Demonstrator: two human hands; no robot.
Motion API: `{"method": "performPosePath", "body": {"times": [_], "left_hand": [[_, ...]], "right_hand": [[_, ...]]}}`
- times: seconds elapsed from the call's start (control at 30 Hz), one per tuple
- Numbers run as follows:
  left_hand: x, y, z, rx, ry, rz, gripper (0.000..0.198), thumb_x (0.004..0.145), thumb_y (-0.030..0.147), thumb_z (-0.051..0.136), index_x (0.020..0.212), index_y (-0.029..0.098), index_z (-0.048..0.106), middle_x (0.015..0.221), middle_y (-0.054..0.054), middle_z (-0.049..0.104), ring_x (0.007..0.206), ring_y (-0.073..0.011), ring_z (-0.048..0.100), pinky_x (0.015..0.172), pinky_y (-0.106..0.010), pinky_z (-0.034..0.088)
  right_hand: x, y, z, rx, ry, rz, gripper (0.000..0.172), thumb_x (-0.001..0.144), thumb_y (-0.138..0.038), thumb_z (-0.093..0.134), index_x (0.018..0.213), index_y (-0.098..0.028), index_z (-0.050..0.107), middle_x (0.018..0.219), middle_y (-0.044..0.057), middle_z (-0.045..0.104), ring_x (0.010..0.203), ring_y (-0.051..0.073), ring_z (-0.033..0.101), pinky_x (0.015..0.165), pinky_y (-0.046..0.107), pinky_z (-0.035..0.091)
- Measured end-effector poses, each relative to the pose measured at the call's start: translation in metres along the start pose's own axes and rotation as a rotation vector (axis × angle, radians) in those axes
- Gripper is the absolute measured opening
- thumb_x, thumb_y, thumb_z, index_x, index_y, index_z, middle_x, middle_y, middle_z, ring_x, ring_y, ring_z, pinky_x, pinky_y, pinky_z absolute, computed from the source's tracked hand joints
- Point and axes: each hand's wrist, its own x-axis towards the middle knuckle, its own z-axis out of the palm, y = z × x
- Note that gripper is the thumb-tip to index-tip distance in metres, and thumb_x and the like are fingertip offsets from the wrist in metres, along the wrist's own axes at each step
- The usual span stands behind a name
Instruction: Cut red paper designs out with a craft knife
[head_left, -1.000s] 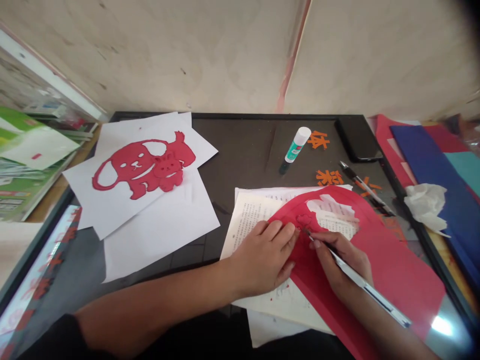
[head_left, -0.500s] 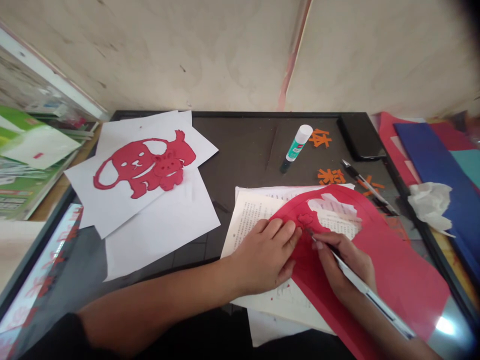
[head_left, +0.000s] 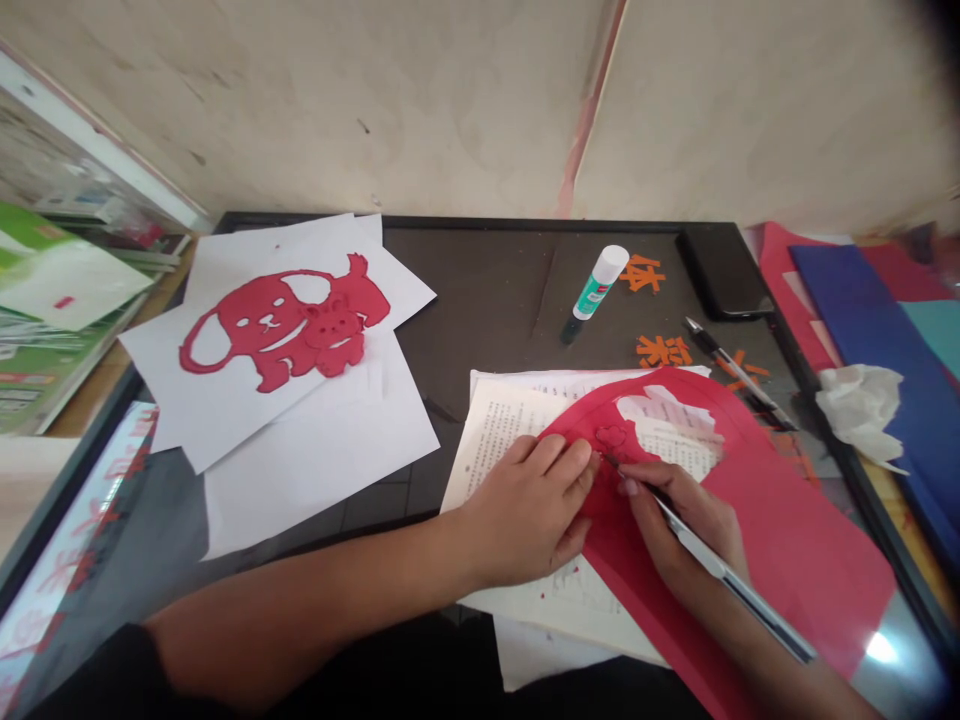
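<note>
My left hand (head_left: 529, 510) lies flat on red paper (head_left: 810, 580), its fingertips pressing close to a small cloud-shaped outline. In my right hand (head_left: 694, 530) is a slim craft knife (head_left: 739, 585) with a pale handle, held like a pen. Its tip touches the red paper just right of my left fingertips. A ragged opening in the paper shows printed text beneath. Under it all lies an open book or printed pages (head_left: 499, 450), with tiny red scraps on the lower page.
A red animal paper cutout (head_left: 281, 330) rests on white sheets (head_left: 322, 480) at left. Behind my hands are a glue stick (head_left: 600, 283), orange cut characters (head_left: 664, 352), a pen (head_left: 731, 368) and a black phone (head_left: 724, 272). Crumpled tissue (head_left: 859, 412) sits at right.
The knife and my right hand have shifted slightly left, with the tip nearer my left fingers. My left hand stays almost in place. The view has tilted a little.
</note>
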Motion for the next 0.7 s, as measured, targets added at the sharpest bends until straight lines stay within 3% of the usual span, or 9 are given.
{"method": "performPosePath", "body": {"times": [0.43,0.7], "left_hand": [[0.0037,0.0035,-0.0045,0.006,-0.033,-0.038,0.052,0.096,0.035,0.042,0.137,0.004,0.050,0.134,-0.013,0.052,0.109,-0.0274,0.047,0.087,-0.041,0.040],[0.0020,0.0027,-0.0019,0.006,0.013,-0.027,0.052,0.095,0.035,0.042,0.136,0.004,0.051,0.134,-0.014,0.053,0.111,-0.0286,0.048,0.089,-0.041,0.041]], "right_hand": [[0.0027,-0.0070,0.0067,-0.089,0.048,-0.176,0.014,0.091,-0.014,0.049,0.096,-0.022,0.060,0.078,0.001,0.070,0.068,0.017,0.068,0.064,0.027,0.053],[0.0013,-0.0033,0.0025,-0.031,0.019,-0.150,0.013,0.090,-0.015,0.052,0.095,-0.022,0.062,0.078,0.000,0.070,0.065,0.015,0.068,0.058,0.025,0.051]]}}
